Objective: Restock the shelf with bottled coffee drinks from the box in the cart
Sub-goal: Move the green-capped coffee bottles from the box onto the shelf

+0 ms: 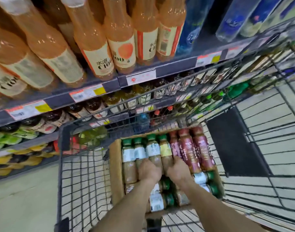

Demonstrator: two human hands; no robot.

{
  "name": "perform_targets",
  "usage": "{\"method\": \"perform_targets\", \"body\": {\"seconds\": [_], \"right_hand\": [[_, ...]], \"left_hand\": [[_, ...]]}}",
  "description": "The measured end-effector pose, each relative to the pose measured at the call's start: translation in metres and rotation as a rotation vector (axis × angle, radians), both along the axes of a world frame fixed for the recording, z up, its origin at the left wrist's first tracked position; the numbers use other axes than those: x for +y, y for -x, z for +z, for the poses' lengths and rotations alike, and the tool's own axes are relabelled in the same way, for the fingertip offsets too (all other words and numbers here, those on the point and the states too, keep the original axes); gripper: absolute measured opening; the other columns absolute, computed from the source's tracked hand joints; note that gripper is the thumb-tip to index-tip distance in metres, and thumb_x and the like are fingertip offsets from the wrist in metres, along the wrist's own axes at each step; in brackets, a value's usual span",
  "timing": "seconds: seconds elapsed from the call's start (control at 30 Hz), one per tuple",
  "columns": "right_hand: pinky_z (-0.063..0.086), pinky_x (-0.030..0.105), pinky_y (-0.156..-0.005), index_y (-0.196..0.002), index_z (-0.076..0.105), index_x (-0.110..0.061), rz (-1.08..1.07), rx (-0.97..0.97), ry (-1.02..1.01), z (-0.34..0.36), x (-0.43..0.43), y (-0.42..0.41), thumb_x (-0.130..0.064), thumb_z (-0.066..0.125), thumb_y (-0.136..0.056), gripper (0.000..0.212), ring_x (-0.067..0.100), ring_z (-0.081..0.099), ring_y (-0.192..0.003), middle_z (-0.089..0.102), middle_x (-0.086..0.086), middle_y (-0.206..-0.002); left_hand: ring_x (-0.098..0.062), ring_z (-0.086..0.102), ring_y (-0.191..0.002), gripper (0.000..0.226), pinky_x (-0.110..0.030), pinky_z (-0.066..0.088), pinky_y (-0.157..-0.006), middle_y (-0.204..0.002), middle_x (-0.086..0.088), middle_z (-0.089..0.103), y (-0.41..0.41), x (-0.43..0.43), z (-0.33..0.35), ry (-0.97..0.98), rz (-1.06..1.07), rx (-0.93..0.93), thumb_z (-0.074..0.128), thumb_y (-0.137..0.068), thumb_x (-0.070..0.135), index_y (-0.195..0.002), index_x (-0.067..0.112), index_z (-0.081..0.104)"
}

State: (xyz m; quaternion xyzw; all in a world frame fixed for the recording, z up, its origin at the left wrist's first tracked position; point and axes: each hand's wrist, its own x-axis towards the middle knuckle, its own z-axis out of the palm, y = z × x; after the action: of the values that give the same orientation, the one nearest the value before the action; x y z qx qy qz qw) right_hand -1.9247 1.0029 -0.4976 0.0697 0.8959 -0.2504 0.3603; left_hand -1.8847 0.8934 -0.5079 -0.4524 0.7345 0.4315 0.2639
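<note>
A cardboard box (115, 166) lies in the wire cart (71, 173), packed with bottled coffee drinks on their sides. Green-capped bottles (152, 148) fill its left and near part; maroon-labelled bottles (200, 148) lie at its right. Both my arms reach down into the box. My left hand (149, 170) is closed over the lower part of one green-capped bottle. My right hand (177, 169) wraps the neighbouring green-capped bottle with a yellow label (166, 150), beside the maroon ones. Fingertips are hidden under the bottles.
Store shelves (86, 96) with price tags rise just beyond the cart. Tall orange bottles (96, 47) stand on the upper shelf, blue ones (192, 25) to their right. Lower shelves hold dark, green and yellow drinks. A black mat (233, 144) covers part of the cart floor.
</note>
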Motion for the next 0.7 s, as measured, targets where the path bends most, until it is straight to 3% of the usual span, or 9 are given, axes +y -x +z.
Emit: {"method": "perform_targets", "body": {"seconds": [0.13, 0.27, 0.4, 0.5, 0.6, 0.67, 0.7], "right_hand": [[0.048, 0.028, -0.084, -0.113, 0.061, -0.003, -0.011, -0.048, 0.002, -0.008, -0.002, 0.009, -0.027, 0.053, -0.099, 0.029, 0.031, 0.063, -0.103, 0.062, 0.017, -0.118], [0.042, 0.041, -0.106, -0.135, 0.043, -0.008, 0.022, -0.077, -0.098, -0.009, -0.012, 0.007, -0.031, 0.056, -0.096, 0.046, 0.034, 0.049, -0.122, 0.040, 0.016, -0.137], [0.039, 0.043, -0.109, -0.136, 0.038, -0.008, 0.033, -0.027, -0.122, -0.010, -0.019, -0.001, -0.026, 0.053, -0.096, 0.047, 0.035, 0.049, -0.123, 0.041, 0.018, -0.140], [0.043, 0.041, -0.106, -0.135, 0.037, -0.007, 0.007, -0.036, -0.091, -0.008, -0.024, -0.005, -0.021, 0.057, -0.094, 0.048, 0.034, 0.052, -0.122, 0.047, 0.017, -0.138], [0.050, 0.040, -0.097, -0.132, 0.041, -0.006, -0.059, -0.030, -0.079, -0.010, -0.027, -0.004, -0.024, 0.062, -0.091, 0.050, 0.033, 0.058, -0.115, 0.057, 0.016, -0.129], [0.050, 0.036, -0.084, -0.126, 0.044, -0.007, -0.056, -0.034, -0.119, -0.012, -0.029, -0.001, -0.031, 0.061, -0.094, 0.044, 0.031, 0.061, -0.108, 0.062, 0.014, -0.120], [0.048, 0.034, -0.080, -0.121, 0.045, -0.007, -0.045, -0.055, -0.146, -0.013, -0.031, 0.001, -0.037, 0.059, -0.095, 0.042, 0.030, 0.062, -0.106, 0.063, 0.013, -0.118]], "left_hand": [[-0.024, 0.064, -0.101, 0.036, -0.027, 0.051, -0.085, -0.123, -0.009, 0.066, 0.008, 0.000, -0.002, -0.054, 0.021, -0.053, 0.063, -0.092, 0.050, -0.107, 0.016, 0.064], [-0.028, 0.065, -0.108, 0.050, -0.039, 0.055, -0.092, -0.123, -0.011, 0.065, 0.010, 0.003, -0.006, -0.050, 0.003, -0.064, 0.066, -0.091, 0.047, -0.124, 0.010, 0.059], [-0.032, 0.059, -0.117, 0.063, -0.037, 0.050, -0.093, -0.131, -0.013, 0.059, 0.009, 0.006, -0.006, 0.057, -0.022, -0.039, 0.068, -0.092, 0.041, -0.136, 0.009, 0.037], [-0.030, 0.062, -0.110, 0.061, -0.037, 0.053, -0.089, -0.124, -0.013, 0.063, 0.007, 0.001, -0.008, 0.012, 0.038, -0.012, 0.072, -0.089, 0.035, -0.130, 0.007, 0.039], [-0.021, 0.070, -0.089, 0.049, -0.029, 0.058, -0.069, -0.104, -0.006, 0.069, 0.003, -0.009, -0.003, -0.022, 0.112, -0.013, 0.074, -0.084, 0.036, -0.116, 0.009, 0.049], [-0.002, 0.067, -0.053, 0.029, -0.015, 0.047, -0.043, -0.073, 0.005, 0.069, -0.004, -0.016, 0.003, -0.060, 0.151, 0.018, 0.075, -0.081, 0.034, -0.092, 0.014, 0.058], [0.003, 0.062, -0.045, 0.022, -0.013, 0.041, -0.036, -0.065, 0.008, 0.067, -0.009, -0.019, 0.007, -0.084, 0.175, 0.046, 0.077, -0.079, 0.031, -0.084, 0.018, 0.060]]}}
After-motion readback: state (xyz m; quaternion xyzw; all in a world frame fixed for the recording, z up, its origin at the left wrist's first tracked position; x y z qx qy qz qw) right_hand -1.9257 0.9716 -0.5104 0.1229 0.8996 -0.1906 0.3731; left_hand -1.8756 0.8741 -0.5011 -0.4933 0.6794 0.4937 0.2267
